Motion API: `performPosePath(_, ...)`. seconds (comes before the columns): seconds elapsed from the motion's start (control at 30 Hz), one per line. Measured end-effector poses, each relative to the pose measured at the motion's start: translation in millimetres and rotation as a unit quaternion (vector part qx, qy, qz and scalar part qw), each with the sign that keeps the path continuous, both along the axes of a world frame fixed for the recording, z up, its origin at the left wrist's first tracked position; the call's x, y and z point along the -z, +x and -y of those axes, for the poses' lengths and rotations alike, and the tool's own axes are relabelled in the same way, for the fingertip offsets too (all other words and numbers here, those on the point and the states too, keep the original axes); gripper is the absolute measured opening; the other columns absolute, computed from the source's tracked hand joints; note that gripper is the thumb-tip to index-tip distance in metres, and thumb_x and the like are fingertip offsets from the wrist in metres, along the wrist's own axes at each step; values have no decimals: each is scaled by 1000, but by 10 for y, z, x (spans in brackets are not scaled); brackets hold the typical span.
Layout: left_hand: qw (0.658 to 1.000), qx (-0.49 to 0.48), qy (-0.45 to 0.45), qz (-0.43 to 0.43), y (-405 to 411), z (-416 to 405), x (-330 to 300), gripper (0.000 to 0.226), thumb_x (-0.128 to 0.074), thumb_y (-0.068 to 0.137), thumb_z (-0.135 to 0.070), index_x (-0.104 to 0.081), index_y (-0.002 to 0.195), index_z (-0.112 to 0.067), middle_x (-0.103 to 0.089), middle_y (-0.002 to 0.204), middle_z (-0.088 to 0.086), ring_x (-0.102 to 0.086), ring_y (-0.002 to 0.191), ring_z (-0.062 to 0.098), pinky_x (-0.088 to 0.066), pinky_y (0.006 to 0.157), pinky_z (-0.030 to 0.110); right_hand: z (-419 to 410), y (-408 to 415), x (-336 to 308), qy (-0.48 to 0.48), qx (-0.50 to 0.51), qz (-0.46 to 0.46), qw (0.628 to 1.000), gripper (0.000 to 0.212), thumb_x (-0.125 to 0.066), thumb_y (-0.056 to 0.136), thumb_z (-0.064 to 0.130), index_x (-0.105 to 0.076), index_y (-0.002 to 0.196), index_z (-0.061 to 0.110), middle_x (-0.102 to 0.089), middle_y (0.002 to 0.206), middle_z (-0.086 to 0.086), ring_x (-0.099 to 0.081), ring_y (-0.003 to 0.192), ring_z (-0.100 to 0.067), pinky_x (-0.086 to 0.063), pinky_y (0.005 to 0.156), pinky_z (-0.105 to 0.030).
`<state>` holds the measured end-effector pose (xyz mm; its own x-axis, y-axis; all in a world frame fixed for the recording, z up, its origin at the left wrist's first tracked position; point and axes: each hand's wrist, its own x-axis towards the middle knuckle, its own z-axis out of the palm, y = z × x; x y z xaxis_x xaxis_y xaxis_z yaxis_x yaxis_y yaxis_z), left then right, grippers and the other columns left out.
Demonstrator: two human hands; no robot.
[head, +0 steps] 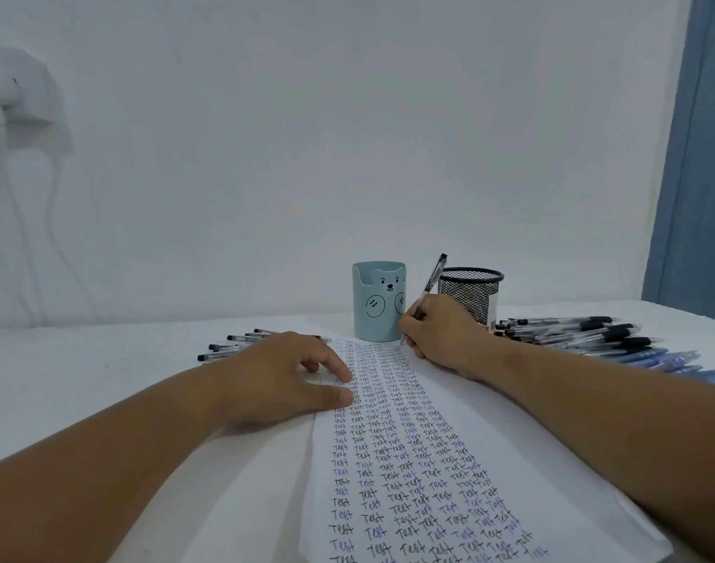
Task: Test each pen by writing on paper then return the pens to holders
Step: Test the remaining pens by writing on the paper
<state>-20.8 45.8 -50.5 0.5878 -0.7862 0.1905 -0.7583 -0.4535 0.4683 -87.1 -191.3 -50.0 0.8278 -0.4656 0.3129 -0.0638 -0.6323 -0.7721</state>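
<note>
Your right hand [439, 337] grips a black pen [429, 288], fingers curled round the lower barrel, cap end tilted up and away from you, tip down at the far right corner of the paper [510, 432]. You can't see the tip itself; it's hidden behind your fingers, so can't tell if it touches the sheet.

Your left hand [283, 379] lies flat on the table [84, 379] w/ fingers relaxed and spread, holding nothing. Its thumb and forefinger tips press on the left edge of the paper, which is covered w/ rows of "Test" in black and blue ink.

Just beyond your right hand, to its left, stands the light blue bear holder [378, 302], upright, at the far end of the sheet. Directly behind your right hand is the black mesh holder [471, 294], also upright, partly hidden by your knuckles. No pens show above either rim.

Right of your right hand lies a big pile of pens [583, 333] on the table: black-grip ones nearer the mesh holder, blue ones [664, 359] further out toward your forearm. Beyond your left hand is a smaller fan of black-capped pens [234, 345], partly hidden by the back of that hand.

Behind it all is a white wall [347, 136], w/ a blue curtain [688, 156] at far right and a white wall fixture w/ cables [11, 95] at far left.
</note>
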Motion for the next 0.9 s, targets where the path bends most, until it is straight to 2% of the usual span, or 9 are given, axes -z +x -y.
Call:
performPosePath(0.2, 1000, 8, -1, 1, 14, -6, 1, 37, -71, 65, -72, -69, 99, -57, -64, 114, -28, -55, 110, -8, -47, 102, 30, -36, -23, -29, 93, 1, 90, 992, 32, -50, 101, 27, -62, 87, 1, -60, 67, -6, -51, 50, -16, -41, 46, -26)
performPosePath(0.3, 1000, 4, 1, 4, 14, -10, 5, 45, -67, 60, -78, -68, 99, -58, -64, 114, -27, -55, 110, -8, -48, 101, 31, -111, -103, -218, 38, 6, 117, 992, 43, -47, 101, 36, -65, 76, 7, -59, 59, 6, -51, 57, -14, -41, 57, -28)
performPosePath(0.37, 1000, -3, -1, 4, 13, -13, 7, 35, -72, 67, -71, -69, 99, -57, -63, 114, -26, -55, 110, -7, -48, 101, 31, -178, -184, -426, 3, 3, 95, 996, 33, -49, 100, 26, -68, 78, 11, -65, 68, 1, -56, 62, -15, -43, 61, -27)
performPosePath(0.47, 1000, -9, -6, 13, 14, -14, 13, 24, -76, 76, -60, -71, 99, -53, -63, 113, -26, -55, 107, -9, -48, 100, 28, -218, -317, -652, 45, -64, 104, 992, 22, -43, 98, 7, -64, 100, 16, -70, 91, -9, -66, 76, -20, -56, 74, -36)
performPosePath(0.6, 1000, -7, -10, 19, 3, -31, 19, 23, -75, 78, -59, -70, 100, -53, -62, 111, -30, -53, 105, -13, -47, 98, 24, -138, -491, -682, 11, -121, 82, 989, 18, -44, 103, 16, -51, 116, 27, -65, 80, -5, -52, 57, -16, -40, 55, -29)
performPosePath(0.63, 1000, -5, -10, 19, 0, -35, 16, 24, -75, 77, -60, -69, 100, -55, -62, 111, -30, -53, 106, -13, -47, 98, 24, -107, -519, -635, 9, -127, 76, 989, 12, -45, 105, 23, -55, 113, 25, -58, 71, -1, -45, 53, -14, -36, 51, -25)
performPosePath(0.73, 1000, -2, -6, 16, 12, -45, 16, 25, -74, 76, -62, -68, 100, -58, -63, 114, -27, -54, 108, -11, -47, 98, 25, 57, -572, -378, -37, -107, 76, 991, 26, -42, 107, 25, -63, 92, 21, -43, 60, 4, -34, 51, -12, -31, 47, -20)
performPosePath(0.83, 1000, -7, -2, 16, 22, -52, 6, 38, -69, 66, -76, -67, 100, -60, -63, 116, -25, -55, 108, -11, -48, 98, 26, 210, -656, -289, -171, -54, 63, 982, 33, -41, 107, 24, -60, 80, 26, -47, 60, 8, -38, 52, -5, -34, 53, -19)
performPosePath(0.9, 1000, -4, -5, 13, 6, -55, 1, 53, -60, 54, -84, -67, 100, -60, -63, 112, -29, -54, 106, -14, -47, 95, 22, 335, -720, -387, -189, -19, 61, 980, 34, -42, 107, 25, -62, 80, 25, -49, 60, 8, -40, 49, -5, -36, 52, -19)
